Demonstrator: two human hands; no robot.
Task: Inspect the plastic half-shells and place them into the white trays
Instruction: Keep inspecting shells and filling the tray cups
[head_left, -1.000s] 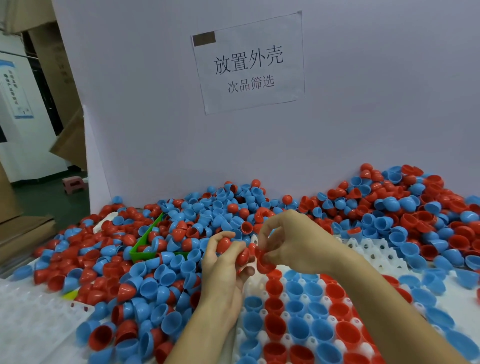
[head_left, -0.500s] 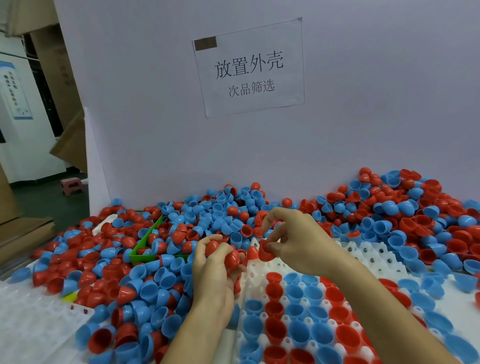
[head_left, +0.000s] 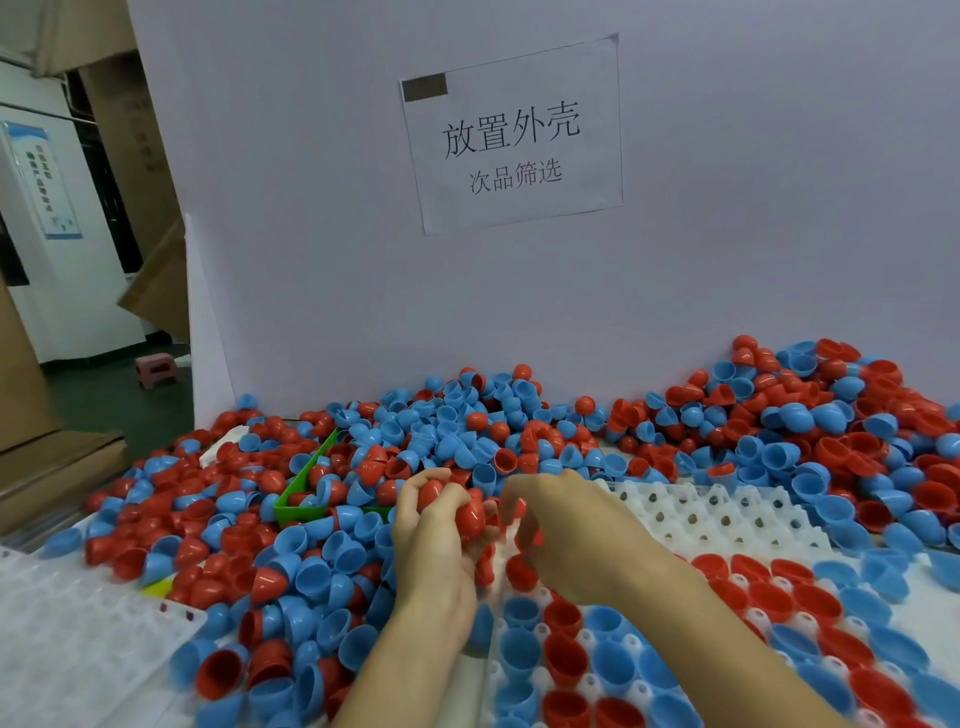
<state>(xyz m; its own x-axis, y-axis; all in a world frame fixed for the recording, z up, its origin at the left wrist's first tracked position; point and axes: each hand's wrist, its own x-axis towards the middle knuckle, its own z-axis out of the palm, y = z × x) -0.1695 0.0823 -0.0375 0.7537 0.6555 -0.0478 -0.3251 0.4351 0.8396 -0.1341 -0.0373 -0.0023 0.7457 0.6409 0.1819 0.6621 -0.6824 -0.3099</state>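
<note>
the left hand (head_left: 436, 540) is curled round a clutch of red half-shells (head_left: 467, 512), fingers closed over several at once, and the right hand (head_left: 566, 535) has its fingers bent down over the far end of the white tray (head_left: 727, 519), with a bit of red showing beneath them; whether it actually pinches a shell there i cannot tell, the fingertips are blurred. the two hands sit just beside each other above the tray's unfilled rows. nearer the camera the tray's cups already carry red and blue shells, open side up, in bands of colour. to do this step well, i would feed one shell at a time from the left hand to the right, turn it so the rim and inside can be checked, then seat it mouth-up in the next empty cup, matching the colour of its row. a loose heap of red and blue shells (head_left: 779, 431) covers the tabletop all round, half burying a green bin (head_left: 301, 493), and another white tray (head_left: 78, 639) lies at the left. on the grey board behind, a paper sign (head_left: 511, 135) reads "放置外壳" with "次品筛选" below it.
</note>
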